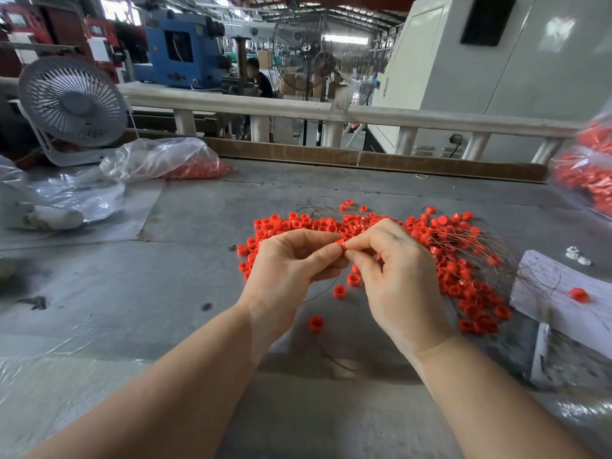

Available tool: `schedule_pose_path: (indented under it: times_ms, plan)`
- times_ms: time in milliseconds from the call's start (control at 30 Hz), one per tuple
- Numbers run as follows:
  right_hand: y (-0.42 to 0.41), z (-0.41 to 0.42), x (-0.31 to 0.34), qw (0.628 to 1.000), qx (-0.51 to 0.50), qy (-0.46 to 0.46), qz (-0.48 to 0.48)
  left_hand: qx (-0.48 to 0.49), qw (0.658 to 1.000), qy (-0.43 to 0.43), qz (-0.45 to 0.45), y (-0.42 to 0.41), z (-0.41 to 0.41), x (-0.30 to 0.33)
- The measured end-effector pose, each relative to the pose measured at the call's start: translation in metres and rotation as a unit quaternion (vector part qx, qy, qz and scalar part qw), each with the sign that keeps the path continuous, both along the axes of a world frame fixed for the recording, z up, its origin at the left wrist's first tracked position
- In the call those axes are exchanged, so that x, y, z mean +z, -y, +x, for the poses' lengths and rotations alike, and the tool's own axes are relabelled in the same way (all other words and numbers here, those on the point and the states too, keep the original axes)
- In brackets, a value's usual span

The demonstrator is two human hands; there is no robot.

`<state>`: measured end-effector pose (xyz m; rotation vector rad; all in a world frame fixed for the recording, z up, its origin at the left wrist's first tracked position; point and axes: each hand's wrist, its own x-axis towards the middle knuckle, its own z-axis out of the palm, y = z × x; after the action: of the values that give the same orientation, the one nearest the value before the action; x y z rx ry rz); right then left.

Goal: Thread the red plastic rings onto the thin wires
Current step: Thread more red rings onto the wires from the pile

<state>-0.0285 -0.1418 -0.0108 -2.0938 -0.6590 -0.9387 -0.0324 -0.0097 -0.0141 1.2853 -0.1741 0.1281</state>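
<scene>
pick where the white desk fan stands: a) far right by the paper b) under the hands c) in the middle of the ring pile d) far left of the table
d: the fan stands at the table's far left edge, behind a clear bag, well away from the ring pile and both hands.

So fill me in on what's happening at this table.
A person is threading red plastic rings onto thin wires. Both hands meet above the table: the left hand and right hand pinch one red ring between their fingertips. A pile of loose rings tangled with thin wires lies just beyond, with bagged rings further back.
</scene>
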Motion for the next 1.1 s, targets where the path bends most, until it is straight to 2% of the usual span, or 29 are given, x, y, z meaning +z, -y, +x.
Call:
schedule_pose_path:
  times_ms: [267, 733, 900, 1100]
  plan:
    - [0.0037, 0.0020, -0.0012, 0.996, 0.007, -0.062, 0.060, -0.023, 1.000, -0.005, 0.004, 0.0013, -0.0004, 0.0006]
    - [0.0031, -0.0001, 0.0024, 0.989, 0.035, -0.118, 0.076, 0.012, 0.999, 0.023, 0.042, 0.0006, -0.0019, -0.0003]
    - [0.0027, -0.0003, 0.0022, 0.992, 0.029, -0.106, 0.064, 0.022, 0.998, 0.031, 0.046, 0.0013, -0.0017, -0.0016]
    - [-0.0014, -0.0020, -0.0011, 0.997, -0.002, -0.071, 0.041, 0.029, 1.000, 0.002, -0.011, 0.0030, -0.0013, -0.0005]
